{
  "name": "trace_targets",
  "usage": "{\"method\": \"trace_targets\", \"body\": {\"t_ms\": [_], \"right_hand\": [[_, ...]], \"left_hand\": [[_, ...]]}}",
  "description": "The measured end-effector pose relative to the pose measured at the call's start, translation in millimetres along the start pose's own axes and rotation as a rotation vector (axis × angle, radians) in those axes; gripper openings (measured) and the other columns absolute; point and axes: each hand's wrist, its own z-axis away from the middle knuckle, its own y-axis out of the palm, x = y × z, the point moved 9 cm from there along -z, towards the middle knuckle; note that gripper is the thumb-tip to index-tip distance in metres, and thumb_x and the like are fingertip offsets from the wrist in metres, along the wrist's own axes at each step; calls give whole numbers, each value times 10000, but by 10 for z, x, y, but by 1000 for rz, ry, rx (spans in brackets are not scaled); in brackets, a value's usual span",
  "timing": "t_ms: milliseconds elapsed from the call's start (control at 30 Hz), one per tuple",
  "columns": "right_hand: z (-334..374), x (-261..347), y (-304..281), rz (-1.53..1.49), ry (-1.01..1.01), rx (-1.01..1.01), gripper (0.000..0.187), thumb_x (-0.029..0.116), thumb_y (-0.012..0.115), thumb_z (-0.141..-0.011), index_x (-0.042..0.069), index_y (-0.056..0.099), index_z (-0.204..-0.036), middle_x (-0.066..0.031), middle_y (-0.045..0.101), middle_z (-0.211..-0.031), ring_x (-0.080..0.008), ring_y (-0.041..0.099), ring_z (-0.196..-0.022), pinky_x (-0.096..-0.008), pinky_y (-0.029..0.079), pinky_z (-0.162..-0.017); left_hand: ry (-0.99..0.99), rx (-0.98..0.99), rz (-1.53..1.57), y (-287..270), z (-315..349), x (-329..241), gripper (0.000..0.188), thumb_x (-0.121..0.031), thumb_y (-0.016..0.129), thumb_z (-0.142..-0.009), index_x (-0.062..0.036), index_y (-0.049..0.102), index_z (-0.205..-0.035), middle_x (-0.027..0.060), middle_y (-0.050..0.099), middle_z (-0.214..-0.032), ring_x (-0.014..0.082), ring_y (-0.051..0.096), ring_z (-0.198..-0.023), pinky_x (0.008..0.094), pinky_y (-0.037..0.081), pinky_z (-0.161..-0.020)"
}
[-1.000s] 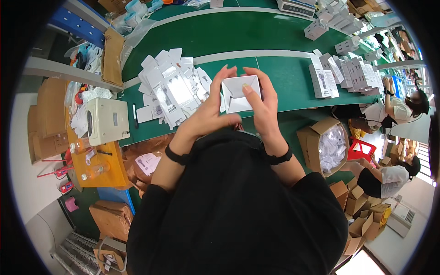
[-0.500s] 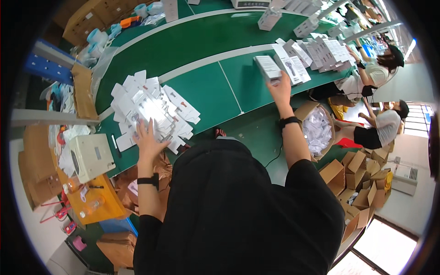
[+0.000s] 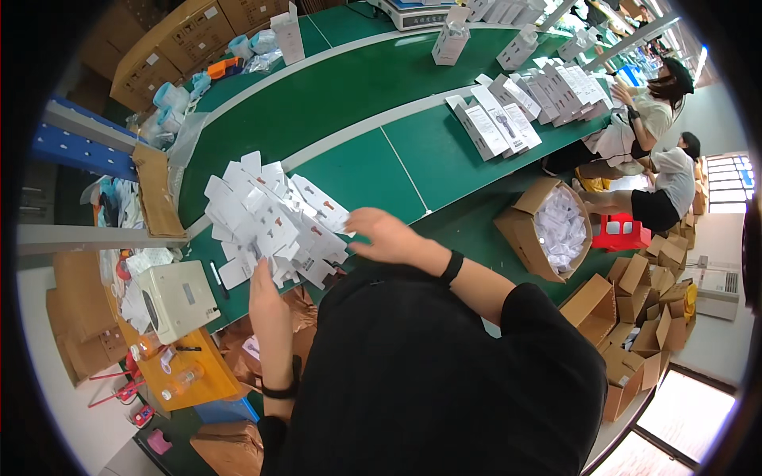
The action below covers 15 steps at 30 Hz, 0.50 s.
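Note:
A loose pile of flat white unfolded cartons (image 3: pixel 274 226), printed with small pictures, lies on the green table's near left part. My left hand (image 3: pixel 267 297) is at the pile's near edge, its fingers stretched out and touching the cartons. At the pile's right side is my right hand (image 3: pixel 385 236), fingertips by the edge of a carton, thumb and fingers apart. Neither hand visibly grips anything. Farther right, a group of white folded boxes (image 3: pixel 496 127) lies on the table near its front edge.
A cream-coloured machine (image 3: pixel 178 300) stands left of the pile, with a black pen-like item (image 3: pixel 218 279) beside it. An open carton of white bagged items (image 3: pixel 559 230) sits on the floor at right. Two people work beyond it. Upright white boxes (image 3: pixel 451 44) stand across the table.
My right hand has left the box at the right and come over to the pile's right side. My left hand has moved down to the pile's near edge. The view has shifted slightly.

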Motion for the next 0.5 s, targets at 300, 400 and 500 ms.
{"method": "trace_targets", "body": {"t_ms": [300, 400, 500], "right_hand": [[-734, 1572, -685, 172, -332, -270, 1155, 385, 963, -593, 67, 381, -1539, -282, 423, -1553, -486, 398, -1460, -646, 277, -1215], [-644, 1455, -480, 119, -402, -161, 1148, 342, 954, -628, 54, 335, -1552, -278, 430, -1545, -454, 436, -1445, -597, 312, -1212], [-632, 1203, -524, -401, -209, -82, 1115, 304, 938, -655, 53, 326, -1553, -245, 457, -1514, -394, 478, -1416, -531, 349, -1197]], "left_hand": [[-411, 152, 893, -458, -429, -42, 351, -41, 632, -965, 61, 629, -1301, 183, 755, -922, 289, 746, -822, 335, 569, -806], [-514, 385, 350, -415, -549, -14, 380, -161, 755, -906, 40, 695, -1223, 166, 754, -1061, 266, 726, -965, 354, 560, -880], [62, -79, 651, -652, -775, 28, 589, -266, 823, -852, 6, 632, -1339, 190, 695, -1288, 284, 675, -1168, 395, 541, -966]]}}
